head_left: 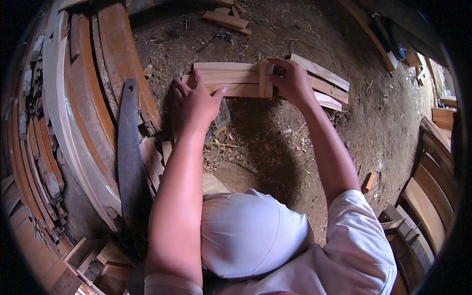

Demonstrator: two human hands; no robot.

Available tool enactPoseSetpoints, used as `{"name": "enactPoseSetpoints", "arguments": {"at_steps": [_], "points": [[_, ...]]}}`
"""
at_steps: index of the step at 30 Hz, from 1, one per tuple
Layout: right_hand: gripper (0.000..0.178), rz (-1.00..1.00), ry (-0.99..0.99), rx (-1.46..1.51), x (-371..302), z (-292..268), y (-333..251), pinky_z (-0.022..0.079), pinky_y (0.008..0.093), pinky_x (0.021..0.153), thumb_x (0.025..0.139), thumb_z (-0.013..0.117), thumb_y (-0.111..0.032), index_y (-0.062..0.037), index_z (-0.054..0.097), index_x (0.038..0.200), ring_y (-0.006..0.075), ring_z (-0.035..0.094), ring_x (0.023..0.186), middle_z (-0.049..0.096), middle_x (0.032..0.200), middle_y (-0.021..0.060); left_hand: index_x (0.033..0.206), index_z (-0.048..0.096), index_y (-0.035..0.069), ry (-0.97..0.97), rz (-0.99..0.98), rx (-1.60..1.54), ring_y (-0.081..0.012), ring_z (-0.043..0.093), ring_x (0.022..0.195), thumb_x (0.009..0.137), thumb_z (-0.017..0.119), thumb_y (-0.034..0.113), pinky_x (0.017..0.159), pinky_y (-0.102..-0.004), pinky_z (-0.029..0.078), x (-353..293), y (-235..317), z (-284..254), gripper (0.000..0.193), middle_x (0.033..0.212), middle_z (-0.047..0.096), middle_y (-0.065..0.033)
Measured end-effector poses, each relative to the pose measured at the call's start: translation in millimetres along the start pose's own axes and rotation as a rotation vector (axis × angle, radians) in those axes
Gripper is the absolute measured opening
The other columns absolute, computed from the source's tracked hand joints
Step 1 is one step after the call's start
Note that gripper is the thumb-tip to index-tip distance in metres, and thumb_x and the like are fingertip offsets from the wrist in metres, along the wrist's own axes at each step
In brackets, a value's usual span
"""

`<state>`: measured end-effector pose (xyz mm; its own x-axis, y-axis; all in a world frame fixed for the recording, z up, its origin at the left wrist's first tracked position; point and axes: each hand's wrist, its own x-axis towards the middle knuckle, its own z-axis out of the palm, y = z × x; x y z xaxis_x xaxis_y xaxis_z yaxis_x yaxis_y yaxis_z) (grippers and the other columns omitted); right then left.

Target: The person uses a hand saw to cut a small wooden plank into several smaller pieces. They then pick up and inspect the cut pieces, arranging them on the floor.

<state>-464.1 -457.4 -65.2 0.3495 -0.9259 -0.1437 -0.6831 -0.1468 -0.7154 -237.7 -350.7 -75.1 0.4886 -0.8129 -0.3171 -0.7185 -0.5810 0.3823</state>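
A person's two bare hands are working apart, both reaching forward over a dirt floor (pixel 354 142) that is showing scattered wood shavings (pixel 236 147). Pale, narrow boards (pixel 228 76) are lying side by side, crosswise in front of the person, midway between the floor's left and right edges. The left hand (pixel 200 101) is spreading its fingers wide, touching the boards around their left end. The right hand (pixel 293 83) is bending its thumb and fingers at the right side of a short wooden strip (pixel 265 81), which is lying across the boards near their right end; whether those fingers are clamping on the strip, one cannot tell. Just beyond, partly behind the right wrist, more pale slats (pixel 328 88) are fanning out toward the right. Along the floor's left edge, long planks (pixel 83 88) are lying in a stack, with a dark saw blade (pixel 129 142) resting beside them, its narrow end pointing away from the person. Toward the far edge, several offcuts (pixel 226 20) are sitting in a loose pile, while along the right edge more timber (pixel 427 189) is lying stacked. Near that side, a small orange-brown block (pixel 369 182) is resting on the dirt.
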Motion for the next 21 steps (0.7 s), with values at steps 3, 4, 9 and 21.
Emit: {"name": "enactPoseSetpoints", "arguments": {"at_steps": [3, 4, 9, 21], "points": [[0.041, -0.191, 0.145, -0.094, -1.3, 1.1, -0.5, 0.055, 0.0437, 0.087, 0.083, 0.072, -0.014, -0.0054, 0.07, 0.123, 0.0385, 0.071, 0.098, 0.074, 0.102, 0.0213, 0.157, 0.03, 0.008, 0.021, 0.113, 0.025, -0.0468, 0.027, 0.144, 0.088, 0.073, 0.045, 0.118, -0.0561, 0.026, -0.6, 0.3, -1.6, 0.09, 0.157, 0.021, -0.0282], [0.04, -0.193, 0.129, -0.103, -1.4, 1.2, -3.2, 0.055, 0.0438, 0.087, 0.084, 0.072, -0.015, -0.0052, 0.07, 0.123, 0.0388, 0.07, 0.099, 0.074, 0.103, 0.0212, 0.157, 0.031, 0.008, 0.041, 0.141, -0.012, -0.046, 0.03, 0.142, 0.088, 0.073, 0.043, 0.117, -0.0559, 0.027, 1.2, -4.5, 2.9, 0.088, 0.155, 0.022, -0.0269], [0.036, -0.14, 0.034, -0.146, -1.7, -3.6, -2.5, 0.053, 0.046, 0.092, 0.085, 0.073, -0.018, -0.0049, 0.072, 0.118, 0.0405, 0.067, 0.102, 0.071, 0.11, 0.0204, 0.156, 0.033, 0.007, 0.04, 0.153, -0.048, -0.0455, 0.032, 0.14, 0.089, 0.072, 0.039, 0.117, -0.0557, 0.028, 6.2, -5.1, 13.9, 0.083, 0.154, 0.022, -0.0242], [0.077, -0.419, 0.023, -0.447, -26.0, -18.0, -3.4, 0.039, 0.0508, 0.113, 0.072, 0.087, -0.029, -0.0131, 0.057, 0.142, 0.038, 0.047, 0.133, 0.057, 0.143, 0.0132, 0.156, 0.029, 0.007, 0.017, 0.148, 0.028, -0.0451, 0.03, 0.14, 0.091, 0.071, 0.036, 0.116, -0.0573, 0.028, 2.5, -3.1, 10.4, 0.082, 0.155, 0.021, -0.0235]]}}
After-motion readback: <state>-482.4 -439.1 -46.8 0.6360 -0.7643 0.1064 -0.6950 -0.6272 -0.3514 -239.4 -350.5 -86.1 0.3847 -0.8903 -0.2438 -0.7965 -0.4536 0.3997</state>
